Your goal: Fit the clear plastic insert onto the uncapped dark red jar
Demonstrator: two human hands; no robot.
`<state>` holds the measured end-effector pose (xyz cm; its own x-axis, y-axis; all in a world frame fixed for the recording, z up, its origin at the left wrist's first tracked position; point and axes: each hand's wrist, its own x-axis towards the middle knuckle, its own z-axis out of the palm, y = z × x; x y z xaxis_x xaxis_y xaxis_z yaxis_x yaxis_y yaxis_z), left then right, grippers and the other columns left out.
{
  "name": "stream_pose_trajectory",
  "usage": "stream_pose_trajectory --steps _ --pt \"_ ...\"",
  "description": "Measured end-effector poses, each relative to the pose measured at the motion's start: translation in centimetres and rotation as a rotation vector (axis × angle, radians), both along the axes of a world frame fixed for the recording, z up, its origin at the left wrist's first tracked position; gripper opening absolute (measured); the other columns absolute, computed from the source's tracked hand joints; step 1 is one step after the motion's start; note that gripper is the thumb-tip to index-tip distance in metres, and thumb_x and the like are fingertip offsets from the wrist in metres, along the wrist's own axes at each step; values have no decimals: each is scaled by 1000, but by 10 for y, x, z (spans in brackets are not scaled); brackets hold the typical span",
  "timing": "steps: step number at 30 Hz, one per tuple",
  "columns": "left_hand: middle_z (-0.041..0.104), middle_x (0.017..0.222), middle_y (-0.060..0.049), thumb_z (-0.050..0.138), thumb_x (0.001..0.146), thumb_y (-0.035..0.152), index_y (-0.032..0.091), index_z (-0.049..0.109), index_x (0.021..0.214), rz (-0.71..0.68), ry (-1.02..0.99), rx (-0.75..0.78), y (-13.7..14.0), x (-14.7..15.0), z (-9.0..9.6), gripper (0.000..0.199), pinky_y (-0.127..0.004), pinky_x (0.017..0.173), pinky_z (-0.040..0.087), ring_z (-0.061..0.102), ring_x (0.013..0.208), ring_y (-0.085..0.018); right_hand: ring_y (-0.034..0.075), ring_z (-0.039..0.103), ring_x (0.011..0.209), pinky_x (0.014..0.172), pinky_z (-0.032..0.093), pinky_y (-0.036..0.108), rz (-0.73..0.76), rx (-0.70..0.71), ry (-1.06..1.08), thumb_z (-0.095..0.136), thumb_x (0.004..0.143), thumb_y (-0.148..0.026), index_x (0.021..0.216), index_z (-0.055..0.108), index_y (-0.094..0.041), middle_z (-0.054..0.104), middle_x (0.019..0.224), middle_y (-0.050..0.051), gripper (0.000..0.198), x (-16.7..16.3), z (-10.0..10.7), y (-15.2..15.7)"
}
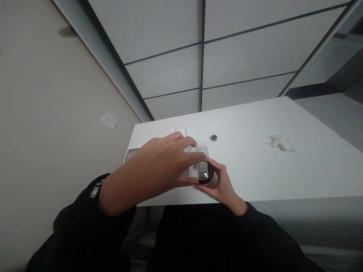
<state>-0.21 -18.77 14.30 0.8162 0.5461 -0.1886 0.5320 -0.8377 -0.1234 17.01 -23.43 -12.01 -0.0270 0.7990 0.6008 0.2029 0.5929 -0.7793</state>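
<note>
My left hand (pixel 176 160) reaches across from the left with its fingers curved over a clear plastic case (pixel 202 173), thumb at the near edge and fingertips at the far right side. Under the case, a dark brown object with a rounded corner (pixel 210 172) shows at the right; most of it is hidden. My right hand (pixel 220 183) is closed around that corner, thumb in front and fingers behind. Both hands are just above or on the white table (pixel 249 170), near its front edge. What the case contains is too blurred to name.
A small dark disc (pixel 213 138) lies beyond the hands. Thin clear plastic (pixel 183 130) is behind my left hand, and a crumpled whitish piece (pixel 281 143) lies to the right. A phone-like edge (pixel 131 153) shows at left. Panelled doors (pixel 170 71) stand behind the table.
</note>
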Motion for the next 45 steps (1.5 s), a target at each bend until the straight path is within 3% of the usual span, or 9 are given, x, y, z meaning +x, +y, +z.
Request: stream_pose_trajectory --steps 19,27,33,36,39,41,43,45 --pt "73 130 -7 76 96 49 38 76 129 43 -5 -37 3 3 0 34 -32 76 54 68 112 -29 37 65 140 113 58 61 -16 2 -9 94 79 -36 159 36 -32 61 154 16 100 0 -4 0" --pt "71 141 -9 78 96 41 37 69 142 143 -268 -174 5 -30 -29 47 -43 102 58 70 124 -27 35 65 140 112 59 57 -2 56 -28 91 83 -36 160 36 -30 62 154 18 95 2 -1 2" --pt "69 145 -10 81 94 36 32 70 141 235 -478 -208 -7 -51 -49 49 -45 111 58 68 131 -26 34 62 143 115 56 57 2 79 -34 88 86 -35 160 36 -29 61 154 19 91 2 -6 4" --pt "63 150 -11 80 94 34 32 64 146 299 -617 -291 -13 -63 -67 55 -42 106 62 65 135 -26 34 62 143 115 56 56 8 77 -25 88 87 -34 159 37 -29 61 155 19 89 1 -8 4" --pt "55 155 -12 76 95 31 35 58 151 368 -836 -461 -16 -74 -104 58 -39 99 66 61 138 -26 35 62 143 115 56 57 -2 65 -20 89 86 -35 159 38 -28 60 155 19 90 1 -12 4" --pt "56 153 -14 85 86 36 31 58 148 416 -1084 -562 -18 -76 -135 68 -44 102 65 61 137 -30 36 62 143 115 55 58 -10 60 -21 89 85 -35 159 38 -28 60 156 20 90 1 -15 5" --pt "56 153 -15 92 79 37 28 53 150 498 -1348 -634 -21 -74 -166 81 -51 116 55 56 145 -33 36 62 143 115 56 58 -5 55 -20 88 86 -35 159 38 -28 59 157 20 90 1 -16 5" --pt "57 151 -15 94 77 39 27 53 146 524 -1552 -727 -26 -71 -191 81 -52 120 51 51 150 -36 36 62 143 114 57 58 6 50 -17 88 87 -33 160 37 -30 58 158 19 89 1 -15 5"
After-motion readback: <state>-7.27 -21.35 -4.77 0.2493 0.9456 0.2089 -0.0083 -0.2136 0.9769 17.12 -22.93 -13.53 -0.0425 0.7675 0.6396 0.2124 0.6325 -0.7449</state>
